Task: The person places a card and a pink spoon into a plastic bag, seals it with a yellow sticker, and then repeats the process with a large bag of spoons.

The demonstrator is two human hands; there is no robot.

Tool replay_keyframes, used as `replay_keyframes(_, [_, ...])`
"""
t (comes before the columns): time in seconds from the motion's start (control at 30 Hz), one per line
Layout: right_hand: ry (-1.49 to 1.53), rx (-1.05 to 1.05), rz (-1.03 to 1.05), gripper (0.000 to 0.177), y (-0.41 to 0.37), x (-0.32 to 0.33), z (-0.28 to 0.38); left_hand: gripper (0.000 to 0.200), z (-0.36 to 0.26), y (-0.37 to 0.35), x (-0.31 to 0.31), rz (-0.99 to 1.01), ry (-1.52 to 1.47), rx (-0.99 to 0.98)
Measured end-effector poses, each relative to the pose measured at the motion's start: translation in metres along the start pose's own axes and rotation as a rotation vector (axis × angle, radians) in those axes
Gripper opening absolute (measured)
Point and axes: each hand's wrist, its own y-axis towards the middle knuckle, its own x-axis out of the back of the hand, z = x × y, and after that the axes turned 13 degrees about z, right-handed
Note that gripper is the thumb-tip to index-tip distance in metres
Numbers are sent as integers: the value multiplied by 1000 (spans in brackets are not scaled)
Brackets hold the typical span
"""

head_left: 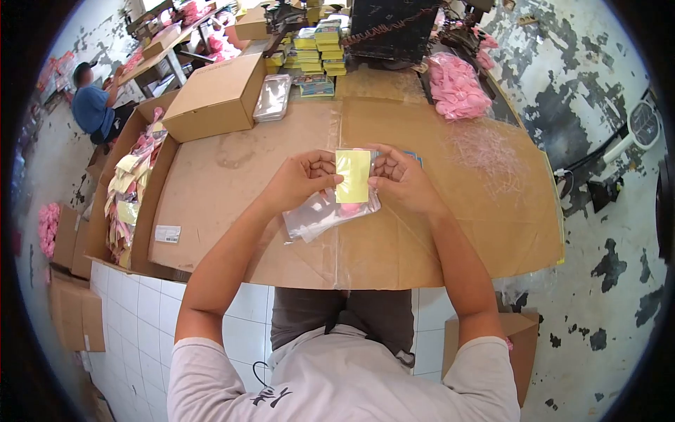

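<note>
Both hands hold a yellow card (353, 176) upright above the cardboard-covered table (239, 232). My left hand (307, 176) pinches its left edge, thumb in front. On the other side, my right hand (399, 177) has thumb and fingers closed at the card's right edge. Below the card lies a clear plastic bag (316, 219), and a small pink item (349, 208) shows just under the card's lower edge. Something blue (413, 156) is partly hidden behind my right hand.
An open box of packed pieces (126, 190) stands left, beside a closed carton (214, 95). Clear bags (273, 97) and yellow card stacks (320, 46) lie at the back. A pink bundle (457, 86) sits back right, near loose clear strands (492, 155). A person (95, 105) sits far left.
</note>
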Motion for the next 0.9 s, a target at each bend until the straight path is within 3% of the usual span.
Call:
replay_keyframes(0.07, [-91,-14,-54,46,1,1,-6,36,-10,-9,8,-45,69,28])
replay_keyframes(0.17, [-339,-88,-163,40,-1,8,-14,29,-30,-43,44,-442,587,-180])
replay_keyframes(0.2, [-394,-102,-169,37,-1,7,-12,26,-49,-65,48,-705,845,-144])
replay_keyframes(0.23, [-449,-115,-179,34,-1,6,-11,24,-53,-87,71,-848,1032,-303])
replay_keyframes(0.3, [-521,-42,-136,30,-2,-2,-1,24,-56,-134,121,-1102,1167,-477])
replay_keyframes(0.33, [-562,-12,-119,28,-3,-4,4,22,-65,-153,130,-1284,1341,-437])
replay_keyframes(0.4, [-618,-39,-40,28,-6,-8,9,23,-56,-207,186,-1388,1738,-217])
replay_keyframes(0.47, [-756,-59,47,29,-15,-9,21,32,-28,-240,211,-1314,1657,238])
replay_keyframes(0.53, [-976,-63,129,32,-22,-11,48,38,-9,-254,195,-1069,1611,209])
replay_keyframes(0.6, [-1039,-49,60,36,-35,5,73,38,1,-243,142,-1036,1283,253])
replay_keyframes(0.7, [-1237,-107,-53,41,-45,72,88,39,19,-235,58,-798,1068,208])
replay_keyframes(0.73, [-1217,-122,-217,42,-39,102,88,39,31,-233,44,-738,936,167])
replay_keyframes(0.77, [-1192,-136,-377,44,-32,137,84,38,34,-230,35,-788,850,143])
replay_keyframes(0.83, [-1495,-182,-602,46,-14,226,64,37,33,-228,26,-884,677,99])
replay_keyframes(0.9, [-1407,-305,-710,52,9,299,62,34,32,-228,28,-871,788,124])
